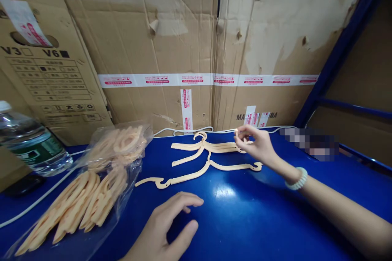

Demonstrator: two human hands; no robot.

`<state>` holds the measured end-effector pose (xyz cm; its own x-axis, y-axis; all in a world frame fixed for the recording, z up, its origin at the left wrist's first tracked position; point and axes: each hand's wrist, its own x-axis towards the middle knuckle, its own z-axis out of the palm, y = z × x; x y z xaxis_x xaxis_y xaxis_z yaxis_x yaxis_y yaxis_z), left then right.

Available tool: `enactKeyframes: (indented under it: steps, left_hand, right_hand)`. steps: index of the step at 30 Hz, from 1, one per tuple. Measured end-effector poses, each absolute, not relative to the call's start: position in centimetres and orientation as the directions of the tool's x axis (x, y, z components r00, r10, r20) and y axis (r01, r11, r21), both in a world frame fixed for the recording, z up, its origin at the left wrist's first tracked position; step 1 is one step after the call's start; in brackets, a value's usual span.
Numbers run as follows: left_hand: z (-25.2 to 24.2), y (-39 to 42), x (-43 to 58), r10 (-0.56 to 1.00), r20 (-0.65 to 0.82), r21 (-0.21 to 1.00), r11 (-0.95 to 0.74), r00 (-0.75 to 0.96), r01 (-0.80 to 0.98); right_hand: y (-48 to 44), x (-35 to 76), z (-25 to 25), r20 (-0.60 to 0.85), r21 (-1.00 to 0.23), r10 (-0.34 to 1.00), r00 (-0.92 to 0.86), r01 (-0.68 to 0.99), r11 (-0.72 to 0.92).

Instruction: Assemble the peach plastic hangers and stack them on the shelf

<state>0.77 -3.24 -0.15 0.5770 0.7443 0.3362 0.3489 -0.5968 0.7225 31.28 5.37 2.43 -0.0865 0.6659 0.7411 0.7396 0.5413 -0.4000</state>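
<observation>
Cream plastic folding hangers (202,143) lie on the blue table, their arms spread sideways and a hook at the top. Closer to me is another hanger (190,176), unfolded, with curled ends and a loose-looking strip at its left. My right hand (255,144) is over the right end of the farther hangers, thumb and fingers pinched together. A small pale bit shows at its fingertips, too small to name. In front of the nearer hanger, my left hand (168,226) is held with thumb and fingers apart and nothing between them.
Clear plastic bags of folded hangers (88,195) lie at the left. Beside them stand a water bottle (33,147) and a black object (23,183). White cable (39,202) crosses there. Cardboard (153,45) walls the back; a blue metal frame (337,49) rises at right.
</observation>
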Motion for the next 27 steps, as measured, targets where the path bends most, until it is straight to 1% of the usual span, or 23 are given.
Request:
enactKeyframes:
  steps: [1,3,5,6,8,10,11,12,14,18,20,24,27]
  left_hand:
    - [-0.3,-3.2,0.9,0.779,0.278,0.800,-0.512,0.562,0.314]
    - [-0.7,-3.1,1.1,0.823,0.161,0.925,-0.318,0.545,0.206]
    - [-1.1,-3.0,1.4,0.834,0.069,0.987,-0.137,0.548,0.083]
    - [-1.3,-2.9,1.5,0.831,0.038,0.998,-0.063,0.555,0.025]
    - [-1.5,-2.9,1.8,0.821,0.002,0.997,0.042,0.570,-0.065]
    - [-1.4,-3.0,2.1,0.811,-0.034,0.986,0.124,0.583,-0.115]
    - [-1.3,-3.0,2.2,0.810,-0.051,0.980,0.155,0.585,-0.129]
    - [-1.1,-3.1,2.2,0.811,-0.066,0.975,0.175,0.582,-0.134]
    - [-0.8,-3.1,2.3,0.823,-0.082,0.972,0.190,0.562,-0.137]
    - [-0.6,-2.9,2.2,0.874,-0.054,0.974,0.152,0.484,-0.167]
    - [-0.7,-2.7,2.1,0.888,-0.029,0.968,0.139,0.459,-0.208]
    - [-0.7,-2.5,2.1,0.899,0.011,0.966,0.104,0.438,-0.238]
    - [-0.4,-2.3,2.1,0.926,-0.033,0.958,0.136,0.376,-0.252]
  right_hand:
    - [4.5,29.7,2.5,0.720,-0.484,0.687,-0.100,0.637,0.600]
    - [2.5,26.9,2.5,0.639,-0.606,0.738,-0.216,0.449,0.657]
    - [0.6,24.9,2.4,0.574,-0.653,0.735,-0.361,0.340,0.677]
    - [-0.2,24.2,2.3,0.558,-0.642,0.708,-0.433,0.316,0.699]
    - [-1.5,23.3,2.0,0.550,-0.563,0.614,-0.565,0.292,0.773]
    - [-2.2,22.9,1.7,0.534,-0.467,0.512,-0.673,0.269,0.842]
    - [-2.4,22.8,1.6,0.523,-0.439,0.476,-0.707,0.255,0.862]
    - [-2.6,22.7,1.4,0.514,-0.427,0.455,-0.727,0.243,0.871]
    - [-2.7,22.4,1.2,0.504,-0.441,0.441,-0.743,0.217,0.871]
    - [-2.7,22.1,1.4,0.510,-0.491,0.469,-0.721,0.204,0.847]
    - [-2.8,22.1,1.5,0.521,-0.466,0.479,-0.707,0.234,0.853]
    - [-3.0,22.2,1.4,0.520,-0.365,0.509,-0.686,0.360,0.859]
    - [-2.8,22.4,1.2,0.512,-0.345,0.508,-0.693,0.376,0.860]
